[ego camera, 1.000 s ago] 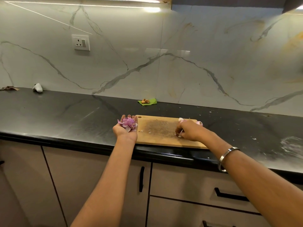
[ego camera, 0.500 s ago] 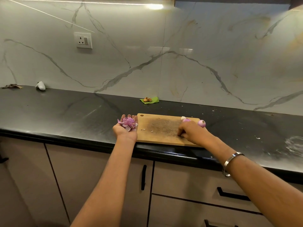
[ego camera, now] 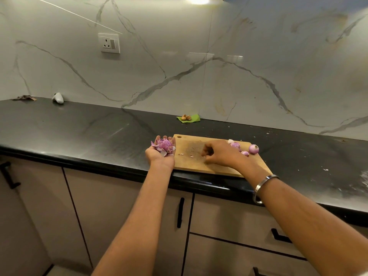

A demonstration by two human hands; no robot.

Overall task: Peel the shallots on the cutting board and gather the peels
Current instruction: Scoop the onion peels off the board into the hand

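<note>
Left hand (ego camera: 160, 154), palm up and cupped at the left end of the rectangular wooden cutting board (ego camera: 186, 162), holds a loose heap of purple papery shallot peels (ego camera: 163, 146). Right hand (ego camera: 219, 154) hovers palm down over the board's middle with fingers curled toward small pale peel scraps (ego camera: 186, 154); whether it pinches one cannot be told. Peeled purple-white shallots (ego camera: 245, 149) lie at the board's far right corner, touching or just beside one another.

Judged handling: the peels are featherlight, brittle and easily scattered, best pinched by fingertips or swept into the cupped palm; the shallots are firm, smooth and likely slippery, best gripped across the middle.

The rightmost shallot's trimmed end points right, its long axis roughly along the board's length. The board's long axis runs left to right on the black stone countertop (ego camera: 79, 132).
</note>
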